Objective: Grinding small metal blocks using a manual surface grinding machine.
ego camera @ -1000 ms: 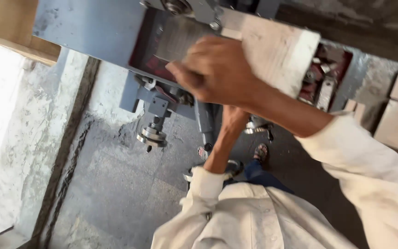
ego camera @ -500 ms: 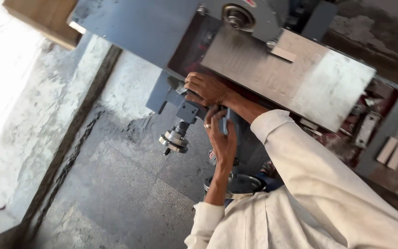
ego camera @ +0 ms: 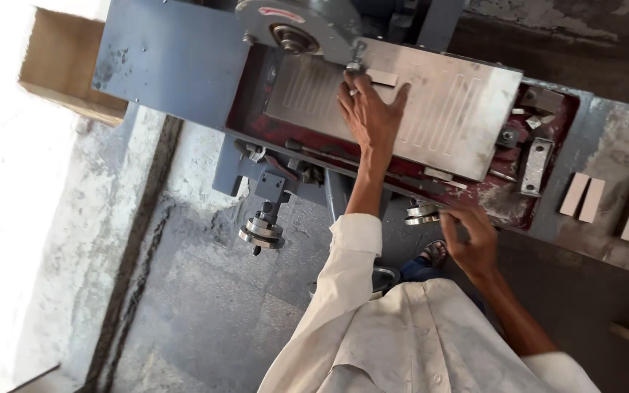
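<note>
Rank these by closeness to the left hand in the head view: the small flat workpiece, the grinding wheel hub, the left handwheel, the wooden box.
From the left hand:
1. Small flat workpiece, at the fingertips on the steel table.
2. Grinding wheel hub, up and to the left.
3. Left handwheel, below the machine's front.
4. Wooden box, far left.

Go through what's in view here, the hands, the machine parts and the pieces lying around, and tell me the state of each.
Left hand: open, flat on the grey ribbed metal table.
Right hand: fingers closed on the front metal handwheel.
Left metal handwheel: untouched.
Small grey metal block: lying flat at the left fingertips.
Two pale rectangular pieces: lying side by side, touching.
Cardboard box: open.
</note>
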